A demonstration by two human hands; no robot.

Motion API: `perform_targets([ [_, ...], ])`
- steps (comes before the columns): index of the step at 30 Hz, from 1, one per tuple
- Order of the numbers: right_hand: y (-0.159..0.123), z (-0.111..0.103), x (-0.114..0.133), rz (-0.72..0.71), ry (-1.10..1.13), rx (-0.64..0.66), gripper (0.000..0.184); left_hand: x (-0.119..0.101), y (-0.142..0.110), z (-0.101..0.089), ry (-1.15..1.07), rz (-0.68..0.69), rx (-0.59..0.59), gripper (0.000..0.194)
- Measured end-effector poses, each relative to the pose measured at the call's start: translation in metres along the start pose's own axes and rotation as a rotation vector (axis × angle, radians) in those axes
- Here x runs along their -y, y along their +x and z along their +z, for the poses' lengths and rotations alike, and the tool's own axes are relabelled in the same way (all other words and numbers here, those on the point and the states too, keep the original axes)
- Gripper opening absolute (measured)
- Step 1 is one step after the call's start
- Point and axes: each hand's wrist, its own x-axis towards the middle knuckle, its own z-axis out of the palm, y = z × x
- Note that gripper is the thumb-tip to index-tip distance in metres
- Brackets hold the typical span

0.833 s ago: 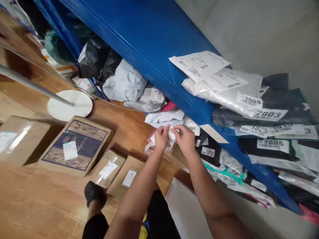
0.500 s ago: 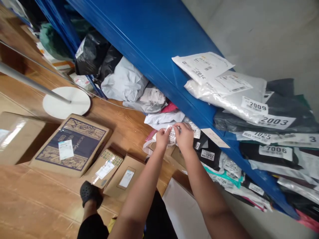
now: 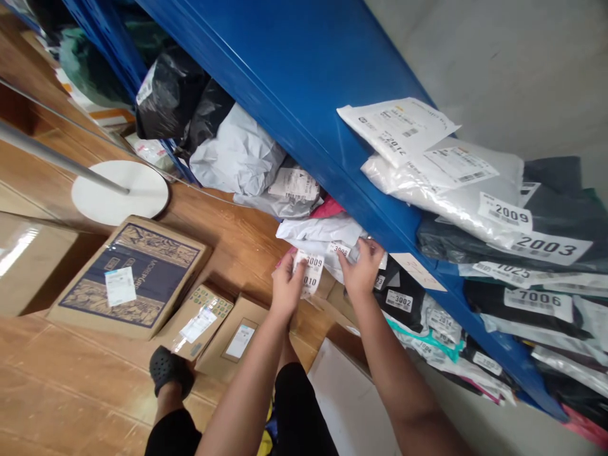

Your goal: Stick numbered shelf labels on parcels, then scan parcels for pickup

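My left hand (image 3: 287,283) pinches a strip of white number labels (image 3: 311,278), printed with 3009 and one ending in 010. My right hand (image 3: 362,266) is a short way to the right, its fingers curled and its thumb on the edge of a small white label (image 3: 339,249) reading 3008. That label lies against or just over a white plastic mailer bag (image 3: 320,229); I cannot tell whether it is stuck down. The mailer rests in a pile on the low level of the blue rack, beyond both hands.
The blue rack (image 3: 285,101) runs diagonally, with numbered mailer bags (image 3: 503,215) stacked on the right. Cardboard boxes (image 3: 133,278) stand on the wooden floor at left, beside a round white stand base (image 3: 121,193). A white box (image 3: 349,405) is near my legs.
My hands were together at the label strip and have moved apart. The left drew the strip down and left; the right moved right, with the 3008 label now showing at its thumb.
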Motion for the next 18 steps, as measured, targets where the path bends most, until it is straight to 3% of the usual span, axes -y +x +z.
perform_targets([
  [2,0.006,-0.010,0.013,-0.167,0.057,-0.101,0.028,-0.015,0.018,-0.002,-0.050,0.088,0.062,0.028],
  [3,0.011,-0.014,0.018,-0.257,0.094,-0.087,0.029,-0.021,0.029,0.001,-0.075,0.135,0.127,0.027],
  [5,0.025,-0.016,0.023,-0.368,0.155,0.072,0.034,-0.026,0.050,0.014,-0.117,0.198,0.275,0.028],
  [7,0.039,-0.011,0.018,-0.266,0.211,0.250,0.036,-0.023,0.067,0.030,-0.112,0.223,0.348,0.028],
  [10,0.053,0.002,0.000,0.091,0.342,0.369,0.034,-0.009,0.077,0.052,-0.018,0.199,0.290,0.028],
  [12,0.053,0.009,-0.012,0.226,0.426,0.405,0.034,0.000,0.077,0.063,0.057,0.136,0.217,0.028],
  [16,0.047,0.016,-0.016,0.174,0.276,0.325,0.031,0.002,0.076,0.076,0.274,0.001,0.016,0.038],
  [18,0.046,0.017,-0.010,0.107,0.128,0.252,0.028,-0.001,0.076,0.078,0.295,-0.027,-0.011,0.041],
])
